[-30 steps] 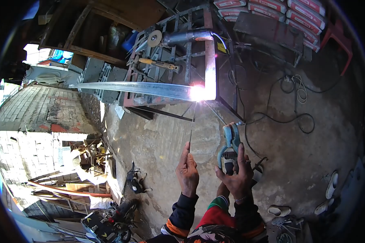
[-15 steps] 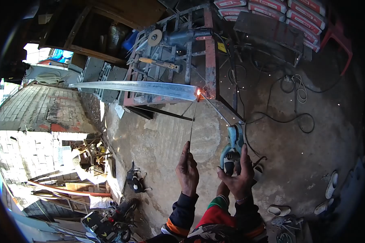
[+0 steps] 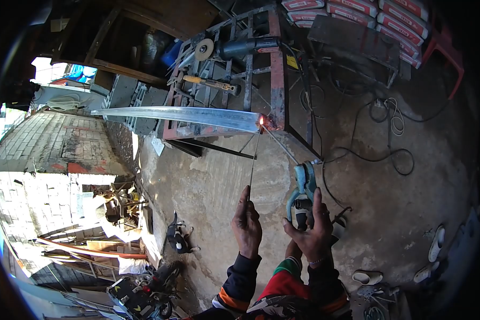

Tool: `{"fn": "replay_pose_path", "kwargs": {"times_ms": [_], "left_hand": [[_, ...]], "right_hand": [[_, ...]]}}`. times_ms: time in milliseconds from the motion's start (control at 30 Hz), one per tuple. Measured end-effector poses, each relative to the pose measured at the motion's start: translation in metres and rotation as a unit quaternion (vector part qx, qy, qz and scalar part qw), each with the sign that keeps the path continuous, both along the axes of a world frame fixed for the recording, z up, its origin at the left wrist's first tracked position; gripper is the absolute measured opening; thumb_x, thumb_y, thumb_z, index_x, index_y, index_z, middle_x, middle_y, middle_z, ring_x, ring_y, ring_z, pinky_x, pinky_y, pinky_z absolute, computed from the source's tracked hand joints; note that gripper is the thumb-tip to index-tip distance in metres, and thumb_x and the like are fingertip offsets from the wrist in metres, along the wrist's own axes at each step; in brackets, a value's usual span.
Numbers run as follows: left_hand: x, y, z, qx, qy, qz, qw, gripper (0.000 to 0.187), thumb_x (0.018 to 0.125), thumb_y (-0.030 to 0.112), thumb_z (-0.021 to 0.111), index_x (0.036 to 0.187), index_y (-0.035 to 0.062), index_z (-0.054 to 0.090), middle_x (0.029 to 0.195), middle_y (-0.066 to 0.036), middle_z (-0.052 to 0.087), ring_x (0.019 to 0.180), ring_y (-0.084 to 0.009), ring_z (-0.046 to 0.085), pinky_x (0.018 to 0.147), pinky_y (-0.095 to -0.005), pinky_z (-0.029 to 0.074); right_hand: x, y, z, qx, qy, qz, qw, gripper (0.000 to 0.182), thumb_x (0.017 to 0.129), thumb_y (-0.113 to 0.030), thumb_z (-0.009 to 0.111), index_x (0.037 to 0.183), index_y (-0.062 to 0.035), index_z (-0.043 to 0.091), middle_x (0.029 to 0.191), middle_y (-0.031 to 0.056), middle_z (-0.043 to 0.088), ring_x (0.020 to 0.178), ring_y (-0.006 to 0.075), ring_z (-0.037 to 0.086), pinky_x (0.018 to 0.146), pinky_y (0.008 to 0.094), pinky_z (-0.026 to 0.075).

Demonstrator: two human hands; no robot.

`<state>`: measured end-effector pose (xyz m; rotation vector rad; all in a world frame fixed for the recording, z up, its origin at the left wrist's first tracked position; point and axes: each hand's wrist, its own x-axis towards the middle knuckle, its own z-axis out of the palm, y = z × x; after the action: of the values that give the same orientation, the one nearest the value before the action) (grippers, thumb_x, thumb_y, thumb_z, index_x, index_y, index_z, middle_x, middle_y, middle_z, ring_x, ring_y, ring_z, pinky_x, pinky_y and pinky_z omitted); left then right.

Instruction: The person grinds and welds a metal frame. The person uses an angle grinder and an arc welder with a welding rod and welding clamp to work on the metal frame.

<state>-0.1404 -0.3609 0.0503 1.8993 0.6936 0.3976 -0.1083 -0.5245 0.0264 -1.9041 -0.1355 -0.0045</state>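
Head camera looks forward, downward (wide fisheye), near hands.

Open-air welding workshop: bare concrete floor, steel frame with angle grinder on it, loose cables, stacked cement bags, brick walls.

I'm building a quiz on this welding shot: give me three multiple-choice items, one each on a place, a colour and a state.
1. Where does the angle grinder lie?
A. on the metal frame
B. on the concrete floor
C. in the left hand

2. What colour is the electrode holder?
A. red
B. yellow
C. blue

3. How is the joint now?
A. dark
B. glowing orange
C. under water

A: it rests on the frame's bars.
C: the right hand grips blue handles.
B: an orange spot shows at the steel bar's end.
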Motion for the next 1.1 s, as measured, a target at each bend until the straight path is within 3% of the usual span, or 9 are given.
{"fn": "replay_pose_path", "kwargs": {"times_ms": [300,400,467,533,600,700,833,900,1100], "left_hand": [[0.001,0.000,0.001,0.015,-0.006,-0.006,1.000,0.043,0.105,0.005,0.048,0.148,0.0056,0.053,0.131,-0.001,0.066,0.069,-0.0035,0.040,0.061,-0.0197,0.039],[0.001,-0.002,0.003,-0.036,0.039,0.029,0.998,0.042,0.106,0.008,0.050,0.148,0.0059,0.053,0.113,0.000,0.068,0.066,-0.0033,0.038,0.058,-0.0195,0.036],[0.003,-0.002,0.001,-0.007,0.011,0.020,1.000,0.042,0.106,0.010,0.051,0.148,0.0060,0.053,0.089,0.003,0.058,0.065,-0.0033,0.036,0.055,-0.0196,0.032],[0.002,-0.001,0.005,-0.025,0.031,0.025,0.999,0.042,0.107,0.010,0.051,0.148,0.0058,0.053,0.088,0.003,0.056,0.065,-0.0033,0.036,0.056,-0.0196,0.032],[0.001,-0.001,0.006,-0.042,0.051,0.030,0.997,0.042,0.107,0.010,0.050,0.148,0.0055,0.053,0.087,0.004,0.053,0.066,-0.0033,0.037,0.056,-0.0196,0.032],[0.000,-0.001,0.000,-0.015,0.002,0.003,1.000,0.041,0.107,0.009,0.049,0.147,0.0043,0.053,0.121,0.001,0.067,0.070,-0.0028,0.040,0.061,-0.0196,0.038],[0.000,0.001,-0.005,-0.007,-0.007,0.006,1.000,0.041,0.107,0.009,0.048,0.147,0.0043,0.053,0.131,-0.001,0.066,0.070,-0.0026,0.041,0.062,-0.0193,0.039],[0.003,0.001,-0.004,-0.016,-0.032,-0.003,0.999,0.054,0.106,0.026,0.056,0.150,-0.0038,0.046,0.087,0.009,0.046,0.068,0.0011,0.037,0.060,-0.0144,0.029],[0.002,0.001,-0.001,-0.012,-0.020,-0.006,1.000,0.056,0.106,0.029,0.058,0.149,-0.0036,0.047,0.092,0.008,0.051,0.070,-0.0002,0.038,0.061,-0.0153,0.030]], "right_hand": [[0.001,0.003,-0.001,-0.014,-0.013,-0.013,1.000,0.106,0.066,-0.028,0.092,0.153,-0.0011,0.039,0.117,0.0208,0.065,0.099,0.0349,0.066,0.082,0.0429,0.055],[-0.001,0.003,-0.004,-0.025,-0.008,-0.015,1.000,0.106,0.065,-0.029,0.093,0.153,-0.0013,0.040,0.112,0.0175,0.066,0.093,0.0318,0.065,0.077,0.0419,0.055],[-0.001,0.003,-0.005,-0.028,-0.008,-0.017,0.999,0.106,0.064,-0.029,0.093,0.153,-0.0014,0.040,0.109,0.0160,0.066,0.089,0.0304,0.065,0.075,0.0413,0.054],[0.000,0.003,-0.005,-0.021,-0.030,-0.022,0.999,0.106,0.064,-0.030,0.092,0.153,-0.0010,0.040,0.108,0.0153,0.066,0.087,0.0290,0.064,0.074,0.0415,0.054],[-0.001,-0.001,0.001,0.021,0.025,0.003,0.999,0.108,0.065,-0.029,0.092,0.153,0.0011,0.038,0.110,0.0173,0.066,0.090,0.0305,0.065,0.077,0.0421,0.054],[-0.002,-0.005,0.002,0.022,-0.007,-0.012,1.000,0.108,0.067,-0.027,0.091,0.154,0.0035,0.034,0.128,0.0263,0.060,0.109,0.0376,0.064,0.093,0.0452,0.052],[-0.004,-0.005,0.004,0.022,0.024,-0.001,0.999,0.106,0.068,-0.027,0.091,0.154,0.0023,0.035,0.130,0.0266,0.060,0.111,0.0378,0.064,0.094,0.0455,0.052],[-0.004,-0.005,0.003,0.020,0.021,0.002,1.000,0.106,0.068,-0.027,0.091,0.154,0.0022,0.035,0.129,0.0264,0.060,0.110,0.0379,0.064,0.093,0.0453,0.052],[-0.001,-0.002,0.004,0.014,0.019,0.004,1.000,0.106,0.068,-0.026,0.091,0.154,0.0013,0.036,0.125,0.0247,0.062,0.108,0.0379,0.064,0.090,0.0447,0.054]]}}
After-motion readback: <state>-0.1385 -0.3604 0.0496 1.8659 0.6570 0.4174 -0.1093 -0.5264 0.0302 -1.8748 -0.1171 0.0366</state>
